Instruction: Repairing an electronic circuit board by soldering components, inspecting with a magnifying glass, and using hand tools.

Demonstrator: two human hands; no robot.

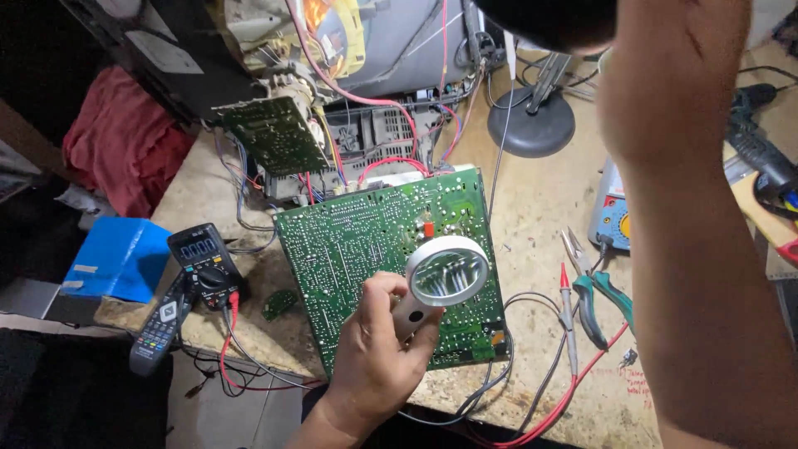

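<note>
Green circuit board [366, 249] mid-frame; left hand [374, 357] fingers clamped on the round white magnifying glass [445, 274]. Keep the lens level and close. Right hand [665, 83] upper right, fingers hidden, cannot tell.

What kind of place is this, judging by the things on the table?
Probably an electronics repair workbench. A large green printed circuit board lies on the worn table, wired to an opened television set. The left hand holds a round white magnifying glass over the board, and a black digital multimeter sits beside it.
</note>
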